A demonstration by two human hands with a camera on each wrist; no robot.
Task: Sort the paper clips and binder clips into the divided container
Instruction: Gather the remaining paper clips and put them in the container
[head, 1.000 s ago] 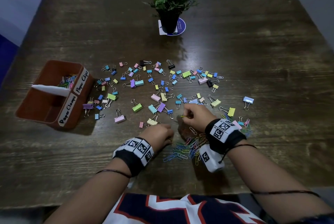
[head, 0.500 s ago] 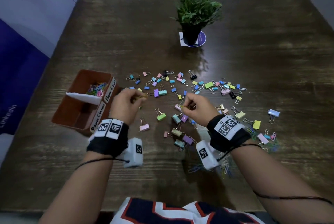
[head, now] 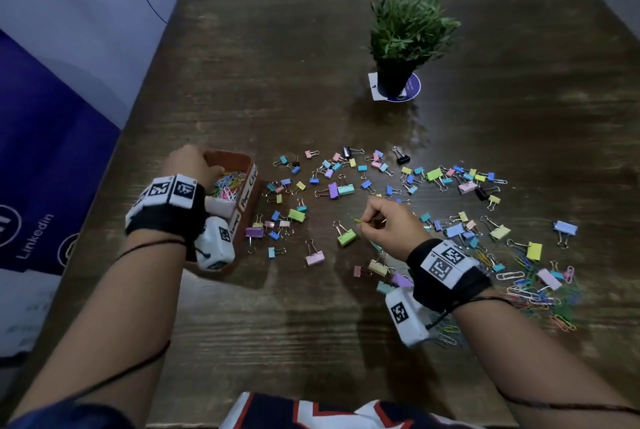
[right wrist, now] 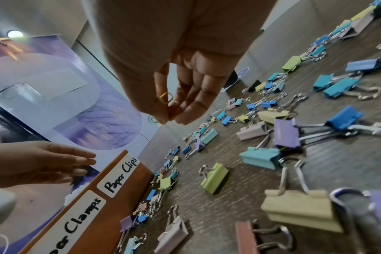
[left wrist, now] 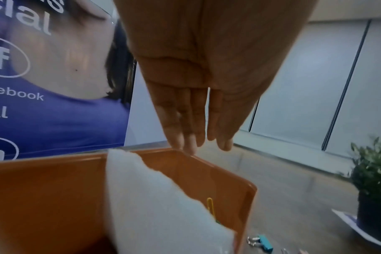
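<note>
A: Head view: where is the left hand [head: 192, 165]?
B: Over the orange container [head: 246, 198], fingers straight and relaxed, above the far compartment holding paper clips [head: 227, 182].
A: The right hand [head: 388, 226]?
B: Right of the container, above the worktop [head: 311, 82], pinching a yellow paper clip [right wrist: 166, 101] amid scattered binder clips [head: 346, 238].

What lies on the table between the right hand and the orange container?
Head view: scattered binder clips on the table between the right hand and the orange container, among them a green binder clip and a purple one.
</note>
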